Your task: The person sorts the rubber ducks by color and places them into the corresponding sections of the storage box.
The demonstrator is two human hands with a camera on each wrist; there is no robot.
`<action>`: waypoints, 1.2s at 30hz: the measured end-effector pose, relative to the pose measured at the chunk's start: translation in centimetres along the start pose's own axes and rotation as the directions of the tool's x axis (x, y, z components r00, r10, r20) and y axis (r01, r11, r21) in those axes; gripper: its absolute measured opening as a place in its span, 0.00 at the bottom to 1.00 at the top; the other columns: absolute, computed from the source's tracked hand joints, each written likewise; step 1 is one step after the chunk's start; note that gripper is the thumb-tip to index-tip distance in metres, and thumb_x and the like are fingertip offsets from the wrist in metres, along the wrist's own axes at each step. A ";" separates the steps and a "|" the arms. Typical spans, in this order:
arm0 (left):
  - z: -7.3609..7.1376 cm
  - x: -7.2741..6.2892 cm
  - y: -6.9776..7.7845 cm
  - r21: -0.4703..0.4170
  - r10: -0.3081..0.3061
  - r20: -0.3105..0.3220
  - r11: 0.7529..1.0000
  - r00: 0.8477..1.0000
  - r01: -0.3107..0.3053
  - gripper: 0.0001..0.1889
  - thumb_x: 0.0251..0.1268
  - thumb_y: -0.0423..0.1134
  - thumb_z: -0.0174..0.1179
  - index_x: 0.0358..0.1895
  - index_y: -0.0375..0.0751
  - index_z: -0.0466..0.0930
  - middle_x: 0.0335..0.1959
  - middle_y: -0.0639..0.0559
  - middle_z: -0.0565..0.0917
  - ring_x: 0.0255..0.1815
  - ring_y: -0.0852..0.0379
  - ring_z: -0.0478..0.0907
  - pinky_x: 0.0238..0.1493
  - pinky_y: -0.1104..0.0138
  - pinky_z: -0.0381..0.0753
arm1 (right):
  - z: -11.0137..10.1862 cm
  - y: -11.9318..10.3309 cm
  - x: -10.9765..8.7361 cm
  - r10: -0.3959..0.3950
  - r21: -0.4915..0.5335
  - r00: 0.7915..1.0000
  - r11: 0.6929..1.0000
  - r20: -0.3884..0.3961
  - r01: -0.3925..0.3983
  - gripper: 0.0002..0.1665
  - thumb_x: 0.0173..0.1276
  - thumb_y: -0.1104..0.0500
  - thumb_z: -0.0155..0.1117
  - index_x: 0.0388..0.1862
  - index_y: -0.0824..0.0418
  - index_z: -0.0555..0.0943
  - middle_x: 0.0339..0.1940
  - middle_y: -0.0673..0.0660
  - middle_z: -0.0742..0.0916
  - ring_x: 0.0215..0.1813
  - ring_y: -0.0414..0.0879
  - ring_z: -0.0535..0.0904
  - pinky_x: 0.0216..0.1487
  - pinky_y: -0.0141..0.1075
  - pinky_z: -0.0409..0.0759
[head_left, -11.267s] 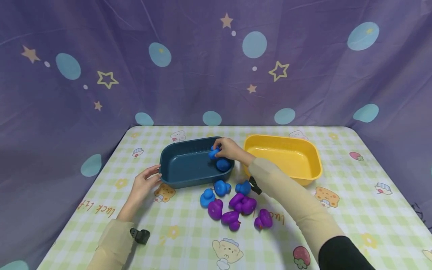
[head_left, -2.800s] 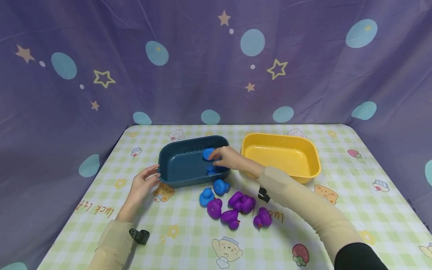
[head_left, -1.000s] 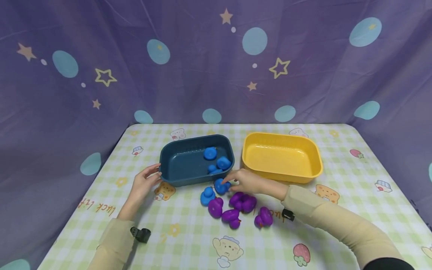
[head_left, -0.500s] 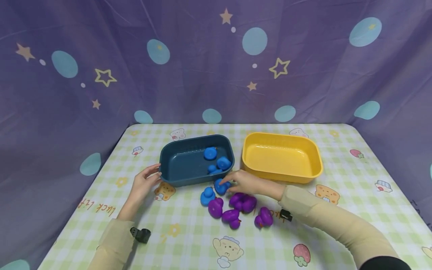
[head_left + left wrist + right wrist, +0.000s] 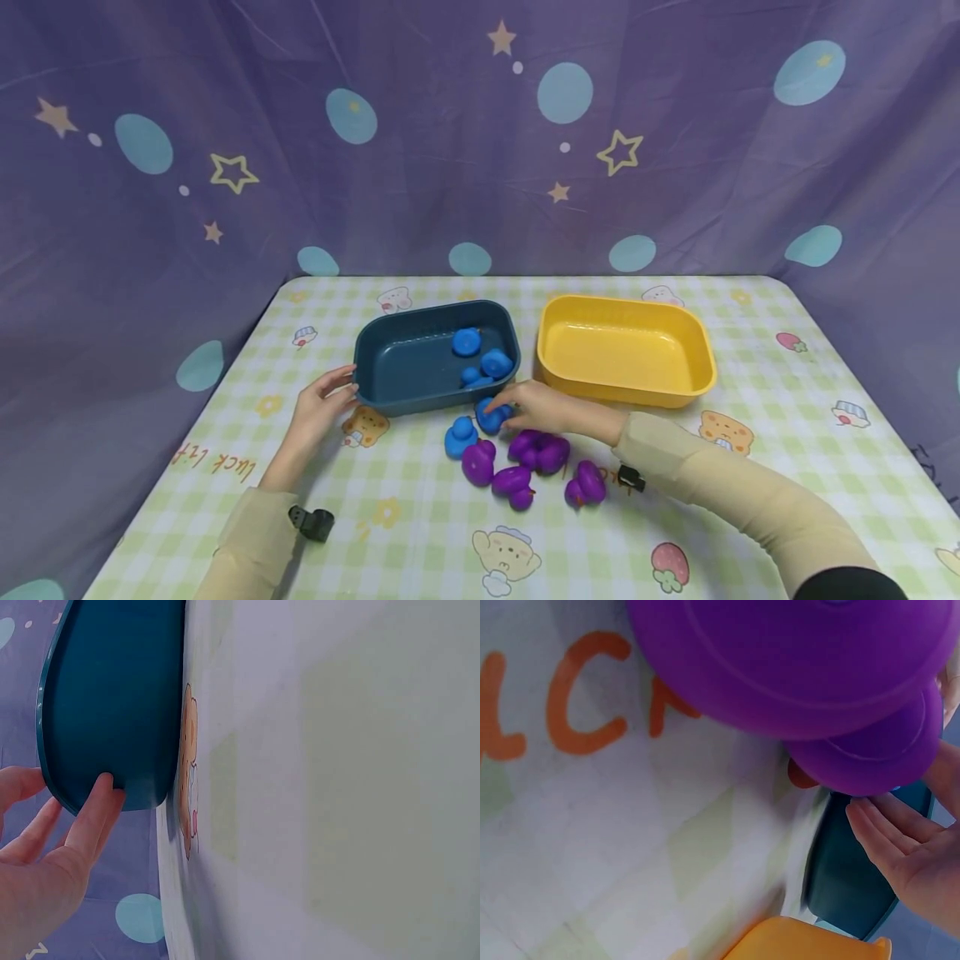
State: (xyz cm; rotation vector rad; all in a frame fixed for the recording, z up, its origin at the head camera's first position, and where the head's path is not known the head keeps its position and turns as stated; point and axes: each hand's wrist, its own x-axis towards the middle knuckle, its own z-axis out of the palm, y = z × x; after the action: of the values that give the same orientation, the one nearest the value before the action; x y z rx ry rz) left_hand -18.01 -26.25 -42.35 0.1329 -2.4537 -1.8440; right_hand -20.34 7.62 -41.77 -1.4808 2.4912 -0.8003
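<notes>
My left hand (image 5: pixel 318 408) rests its fingertips on the left end of the dark teal basin (image 5: pixel 420 404). In the left wrist view, straight fingers (image 5: pixel 96 814) lie against the basin's outer wall. Just in front of the basin, my right hand (image 5: pixel 543 407) pinches a blue toy duck (image 5: pixel 487 419) low at the table; in the right wrist view a purple duck mostly hides that duck. Another blue duck (image 5: pixel 461 439) stands to its left. Inside the basin's right end lie three blue ducks, one of them upside down (image 5: pixel 467 342).
Several purple toy ducks (image 5: pixel 512 483) lie together in front of the right hand, one (image 5: pixel 586 484) a little apart to the right. A yellow basin (image 5: pixel 626 390) stands right of the teal one. A checked cloth (image 5: pixel 420 533) covers the table; a purple curtain (image 5: pixel 420 208) hangs behind.
Since the earliest frame, the blue duck at right has left the table, and three now lie in the basin. The right hand has come from inside the basin to the front duck. Left hand unchanged.
</notes>
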 end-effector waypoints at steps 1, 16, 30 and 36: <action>0.0 0.0 0.0 0.001 -0.004 -0.003 1.000 1.000 0.004 0.22 0.60 0.33 0.52 0.58 0.29 0.65 0.54 0.34 0.69 0.42 0.63 0.76 0.41 0.72 0.78 | 0.0 0.0 0.0 -0.002 -0.002 1.000 1.000 -0.002 0.002 0.17 0.54 0.63 0.65 0.45 0.62 0.80 0.40 0.56 0.83 0.34 0.45 0.75 0.33 0.24 0.73; 0.0 0.0 0.2 -0.018 -0.021 0.021 1.000 1.000 0.021 0.22 0.60 0.30 0.50 0.59 0.30 0.64 0.55 0.34 0.68 0.39 0.67 0.76 0.43 0.72 0.77 | 0.7 -0.1 0.1 0.053 0.004 0.998 0.999 -0.022 -0.053 0.14 0.54 0.63 0.65 0.41 0.59 0.81 0.37 0.53 0.82 0.35 0.42 0.73 0.36 0.24 0.73; 0.0 0.0 0.0 -0.017 -0.013 0.017 1.000 1.000 0.013 0.22 0.60 0.30 0.50 0.59 0.29 0.64 0.55 0.34 0.68 0.38 0.68 0.76 0.43 0.72 0.77 | 0.3 -0.9 -0.4 0.039 0.036 0.998 0.999 -0.047 -0.037 0.13 0.52 0.63 0.66 0.39 0.59 0.81 0.35 0.52 0.81 0.34 0.41 0.75 0.36 0.24 0.76; 0.0 -0.1 0.2 -0.017 -0.009 0.015 1.000 1.000 0.009 0.22 0.61 0.30 0.50 0.59 0.29 0.64 0.55 0.33 0.68 0.38 0.69 0.76 0.43 0.73 0.77 | -0.2 -1.3 -0.5 0.010 0.047 0.998 0.999 -0.056 -0.007 0.12 0.53 0.62 0.66 0.39 0.60 0.81 0.37 0.52 0.82 0.39 0.40 0.76 0.42 0.25 0.76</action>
State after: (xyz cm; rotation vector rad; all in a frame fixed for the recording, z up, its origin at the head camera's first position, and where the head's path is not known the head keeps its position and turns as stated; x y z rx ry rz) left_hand -17.95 -26.16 -42.14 0.1306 -2.4502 -1.8763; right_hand -19.18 7.65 -41.05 -1.4514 2.4983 -0.9049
